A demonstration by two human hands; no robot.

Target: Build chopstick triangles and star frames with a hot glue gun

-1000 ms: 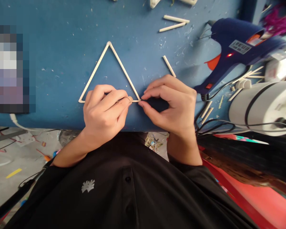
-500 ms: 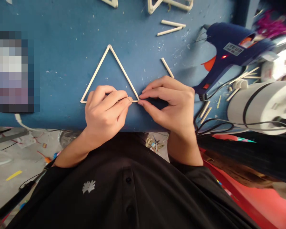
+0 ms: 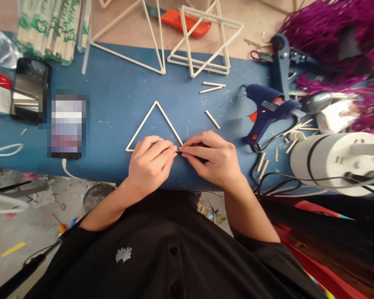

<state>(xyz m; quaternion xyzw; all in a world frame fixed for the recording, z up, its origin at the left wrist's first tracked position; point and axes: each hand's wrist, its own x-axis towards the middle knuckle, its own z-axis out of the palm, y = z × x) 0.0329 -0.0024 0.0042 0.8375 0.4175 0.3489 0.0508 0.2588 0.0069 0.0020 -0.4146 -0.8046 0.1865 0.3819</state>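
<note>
A triangle (image 3: 169, 124) of thin wooden sticks lies on the blue table, its point facing away from me. My left hand (image 3: 151, 162) is closed over the triangle's near side, fingers bunched on that stick. At the near right corner, the thumb and fingertips of my right hand (image 3: 215, 158) pinch the joint, close to the left fingertips. My fingers cover most of the near side. Beyond my right hand lie a short stick (image 3: 212, 119) and two short sticks (image 3: 214, 84) in a V. A blue glue gun (image 3: 264, 106) with a red light rests farther right.
Bigger stick frames, a triangle (image 3: 127, 58) and a star-like one (image 3: 187, 41), lie at the back. Packed chopsticks (image 3: 46, 33) and a pixelated phone (image 3: 67, 128) are on the left. Rightward are a white cylinder (image 3: 308, 162), black cables and purple shreds (image 3: 324, 29).
The camera view has shifted, so more of the table's back shows and the hands look smaller. Both hands stay at the triangle's near side, with the right still pinching the corner.
</note>
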